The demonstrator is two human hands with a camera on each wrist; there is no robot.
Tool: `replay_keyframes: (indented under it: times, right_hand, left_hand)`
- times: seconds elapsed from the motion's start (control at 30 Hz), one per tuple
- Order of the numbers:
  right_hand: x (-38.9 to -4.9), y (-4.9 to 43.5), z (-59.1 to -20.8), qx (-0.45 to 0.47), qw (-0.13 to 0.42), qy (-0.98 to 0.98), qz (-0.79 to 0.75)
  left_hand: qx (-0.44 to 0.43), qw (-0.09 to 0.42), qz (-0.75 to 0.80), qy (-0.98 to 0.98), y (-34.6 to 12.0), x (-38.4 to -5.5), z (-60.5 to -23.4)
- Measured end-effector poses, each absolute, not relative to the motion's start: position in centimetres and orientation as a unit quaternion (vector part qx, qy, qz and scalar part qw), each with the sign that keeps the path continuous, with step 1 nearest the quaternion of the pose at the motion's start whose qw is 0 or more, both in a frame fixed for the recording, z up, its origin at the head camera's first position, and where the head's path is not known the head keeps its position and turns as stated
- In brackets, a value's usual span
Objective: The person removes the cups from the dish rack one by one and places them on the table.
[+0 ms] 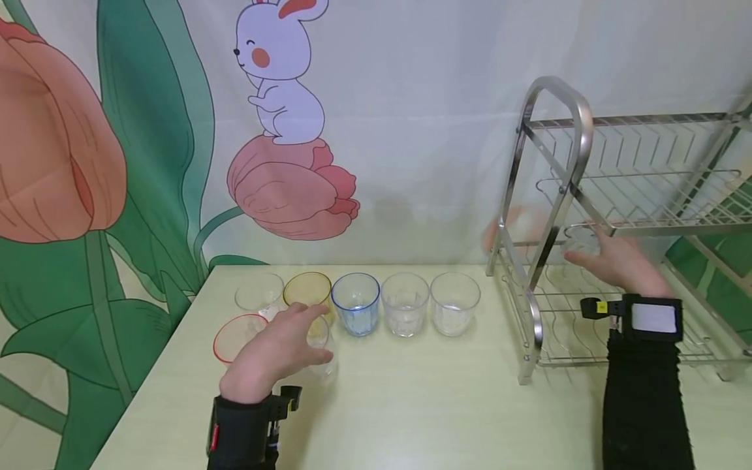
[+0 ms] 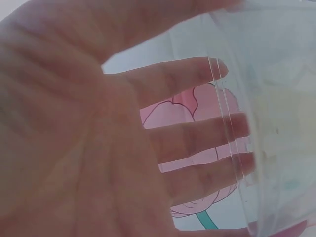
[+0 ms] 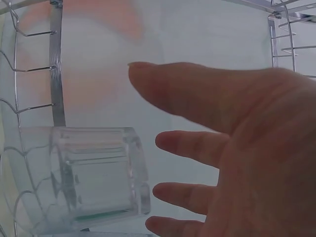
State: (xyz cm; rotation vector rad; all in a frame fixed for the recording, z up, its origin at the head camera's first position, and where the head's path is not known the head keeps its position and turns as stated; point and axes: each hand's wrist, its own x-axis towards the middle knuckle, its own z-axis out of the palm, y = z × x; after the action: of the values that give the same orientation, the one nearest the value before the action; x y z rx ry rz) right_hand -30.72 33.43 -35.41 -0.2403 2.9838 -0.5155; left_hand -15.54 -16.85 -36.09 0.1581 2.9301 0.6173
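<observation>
My left hand spreads round a clear glass, its thumb on the near side. In the left wrist view, the fingers show through the wall of this glass, while the palm stays off the rim. Close by are a red-rimmed glass and a yellow glass. Inside the rack, my right hand has its fingers extended beside another clear glass. In the right wrist view, a gap separates the fingertips from that glass; its thick base faces them and its mouth faces the wires.
A two-tier metal dish rack stands at the right of the table. Along the back edge are a blue glass and several clear ones, among them a far-left glass. A printed curtain hangs behind.
</observation>
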Motion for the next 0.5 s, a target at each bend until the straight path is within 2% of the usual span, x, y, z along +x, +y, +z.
replay_keyframes:
  times: [0.5]
  right_hand:
    - [-31.8,33.3,-37.0,-0.077,0.030,0.974,-0.210]
  left_hand:
    - [0.051,0.081,0.191,0.977,-16.7,-16.2,-37.1]
